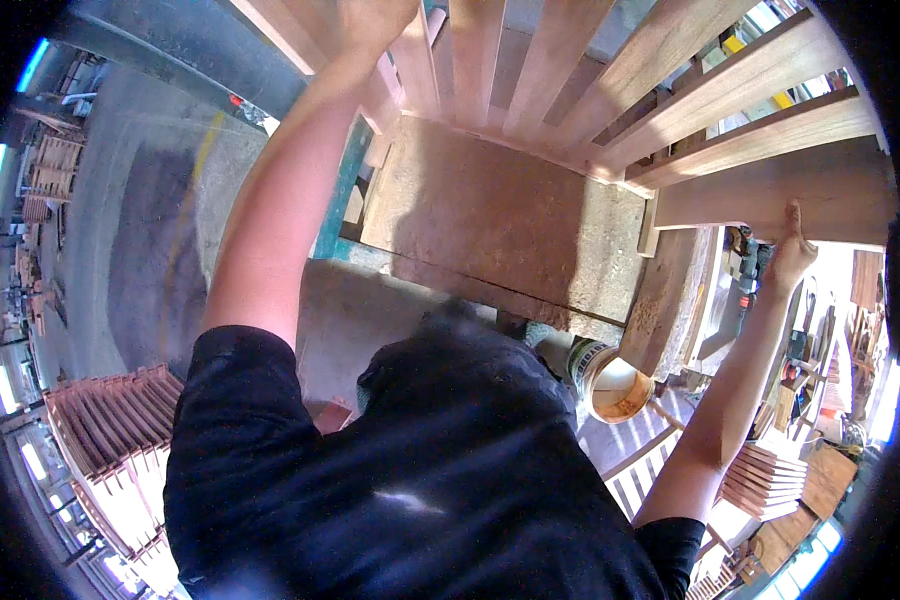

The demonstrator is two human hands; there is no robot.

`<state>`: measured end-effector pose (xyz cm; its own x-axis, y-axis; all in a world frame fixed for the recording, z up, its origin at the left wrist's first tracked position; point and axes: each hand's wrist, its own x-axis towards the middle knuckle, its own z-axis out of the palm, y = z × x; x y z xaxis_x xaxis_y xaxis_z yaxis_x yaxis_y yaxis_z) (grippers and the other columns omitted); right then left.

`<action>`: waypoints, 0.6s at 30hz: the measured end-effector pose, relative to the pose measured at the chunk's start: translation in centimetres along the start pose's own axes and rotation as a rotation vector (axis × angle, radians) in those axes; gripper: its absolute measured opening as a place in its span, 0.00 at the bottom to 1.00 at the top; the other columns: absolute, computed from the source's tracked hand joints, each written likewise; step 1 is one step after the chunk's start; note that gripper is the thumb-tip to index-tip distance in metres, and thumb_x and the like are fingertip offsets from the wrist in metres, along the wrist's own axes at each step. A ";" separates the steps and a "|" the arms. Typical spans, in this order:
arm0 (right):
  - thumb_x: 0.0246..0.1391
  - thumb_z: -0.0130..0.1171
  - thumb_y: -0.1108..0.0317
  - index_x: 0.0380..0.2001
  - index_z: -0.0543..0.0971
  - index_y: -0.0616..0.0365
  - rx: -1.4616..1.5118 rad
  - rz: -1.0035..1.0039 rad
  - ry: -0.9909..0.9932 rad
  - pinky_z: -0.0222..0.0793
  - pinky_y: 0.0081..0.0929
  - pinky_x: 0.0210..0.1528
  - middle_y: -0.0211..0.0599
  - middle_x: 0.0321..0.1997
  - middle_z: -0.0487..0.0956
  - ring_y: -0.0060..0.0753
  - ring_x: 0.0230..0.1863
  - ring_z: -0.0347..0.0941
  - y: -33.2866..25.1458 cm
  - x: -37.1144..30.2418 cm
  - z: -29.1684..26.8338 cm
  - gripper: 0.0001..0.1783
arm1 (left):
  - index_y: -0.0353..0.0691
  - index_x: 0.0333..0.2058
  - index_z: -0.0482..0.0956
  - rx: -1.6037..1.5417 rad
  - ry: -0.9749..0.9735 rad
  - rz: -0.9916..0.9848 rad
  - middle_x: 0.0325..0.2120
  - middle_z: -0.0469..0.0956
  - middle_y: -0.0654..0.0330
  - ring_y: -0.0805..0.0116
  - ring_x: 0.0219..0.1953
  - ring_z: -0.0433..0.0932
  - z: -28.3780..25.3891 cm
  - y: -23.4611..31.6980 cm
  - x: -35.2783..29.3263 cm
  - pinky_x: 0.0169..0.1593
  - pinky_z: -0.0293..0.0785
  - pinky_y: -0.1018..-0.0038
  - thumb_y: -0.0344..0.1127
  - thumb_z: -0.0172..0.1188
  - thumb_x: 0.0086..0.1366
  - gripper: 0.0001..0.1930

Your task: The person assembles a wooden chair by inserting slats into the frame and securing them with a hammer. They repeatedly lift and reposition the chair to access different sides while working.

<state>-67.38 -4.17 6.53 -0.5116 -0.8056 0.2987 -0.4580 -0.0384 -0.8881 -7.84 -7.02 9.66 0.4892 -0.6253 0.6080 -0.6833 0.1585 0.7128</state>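
A slatted wooden frame (660, 165), possibly a chair or bench part, stands tilted over a worn wooden work board (500, 210). Its pale slats fan out toward the top of the view. My left hand (375, 22) reaches to the frame's left side, and the upper edge of the view cuts off its fingers. At the right, my right hand (792, 258) grips the lower edge of the frame's wide side board (740, 195). One digit lies up along the board's face; the other fingers are mostly hidden.
Below the work board, at its right, stands an open bucket (620, 388) with a brown-stained rim. Stacked slatted wooden parts (115, 430) are at the lower left, with another wood stack (765, 480) at the lower right. A thick timber (665, 310) runs beside the board.
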 end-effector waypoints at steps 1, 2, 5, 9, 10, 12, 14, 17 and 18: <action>0.58 0.70 0.60 0.48 0.82 0.73 -0.006 -0.018 -0.006 0.70 0.29 0.57 0.43 0.49 0.84 0.28 0.50 0.77 0.1 -0.2 -0.2 0.25 | 0.38 0.09 0.67 0.007 -0.009 0.012 0.07 0.69 0.59 0.68 0.11 0.70 0.1 0.0 -0.1 0.18 0.67 0.64 0.37 0.72 0.48 0.22; 0.59 0.70 0.60 0.48 0.83 0.73 -0.006 -0.038 -0.015 0.70 0.28 0.56 0.43 0.48 0.84 0.28 0.49 0.77 -0.5 -0.6 0.0 0.24 | 0.38 0.09 0.67 0.018 -0.014 0.027 0.07 0.69 0.59 0.68 0.11 0.70 -0.2 0.1 0.0 0.18 0.67 0.64 0.37 0.72 0.48 0.22; 0.58 0.70 0.59 0.47 0.84 0.71 0.007 -0.055 -0.026 0.70 0.27 0.55 0.41 0.46 0.85 0.27 0.46 0.77 -0.2 -0.4 0.1 0.24 | 0.38 0.09 0.67 0.019 -0.023 0.014 0.07 0.68 0.60 0.69 0.12 0.70 -0.6 0.5 -0.1 0.18 0.67 0.64 0.37 0.72 0.48 0.22; 0.57 0.71 0.58 0.45 0.84 0.70 0.003 -0.057 -0.015 0.70 0.27 0.54 0.40 0.44 0.85 0.26 0.45 0.76 -0.7 -0.7 0.2 0.24 | 0.37 0.09 0.67 0.002 0.027 -0.015 0.06 0.68 0.60 0.70 0.11 0.70 -0.5 1.2 -0.2 0.18 0.66 0.64 0.37 0.72 0.48 0.22; 0.57 0.71 0.57 0.45 0.84 0.70 -0.010 -0.060 -0.002 0.70 0.28 0.54 0.41 0.44 0.85 0.26 0.46 0.76 -0.7 -0.8 0.3 0.24 | 0.37 0.09 0.67 0.002 0.060 0.033 0.06 0.68 0.60 0.69 0.11 0.70 -0.4 0.5 -0.3 0.18 0.66 0.64 0.37 0.72 0.48 0.22; 0.56 0.72 0.57 0.45 0.85 0.70 -0.028 -0.070 0.030 0.70 0.28 0.54 0.41 0.44 0.85 0.27 0.46 0.76 -0.8 -0.7 0.5 0.24 | 0.36 0.09 0.67 -0.004 0.131 0.138 0.06 0.68 0.60 0.68 0.11 0.70 -0.2 0.0 -0.1 0.18 0.67 0.63 0.37 0.72 0.48 0.22; 0.56 0.71 0.57 0.45 0.84 0.72 -0.041 -0.060 0.019 0.70 0.29 0.54 0.41 0.45 0.85 0.27 0.47 0.76 -0.2 -0.3 0.2 0.25 | 0.36 0.09 0.67 0.026 0.015 0.028 0.06 0.68 0.60 0.67 0.11 0.70 -0.5 0.6 -0.1 0.18 0.67 0.62 0.37 0.72 0.48 0.22; 0.56 0.72 0.58 0.46 0.83 0.73 -0.014 -0.051 -0.003 0.70 0.29 0.55 0.42 0.46 0.84 0.27 0.47 0.76 0.5 0.2 -0.1 0.25 | 0.36 0.08 0.67 0.124 -0.006 -0.015 0.07 0.69 0.59 0.67 0.11 0.70 -1.4 2.9 -0.5 0.18 0.66 0.62 0.38 0.72 0.47 0.22; 0.57 0.72 0.59 0.46 0.83 0.73 -0.017 -0.051 -0.003 0.70 0.29 0.55 0.42 0.46 0.84 0.27 0.47 0.76 0.5 0.2 -0.1 0.25 | 0.36 0.08 0.67 0.166 0.014 -0.007 0.07 0.69 0.59 0.67 0.11 0.71 -1.5 3.2 -0.5 0.18 0.66 0.62 0.38 0.72 0.47 0.22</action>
<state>-67.75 -4.35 6.22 -0.4852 -0.8045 0.3427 -0.4960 -0.0696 -0.8656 -9.47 -5.01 12.17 0.5009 -0.6148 0.6093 -0.7597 0.0250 0.6498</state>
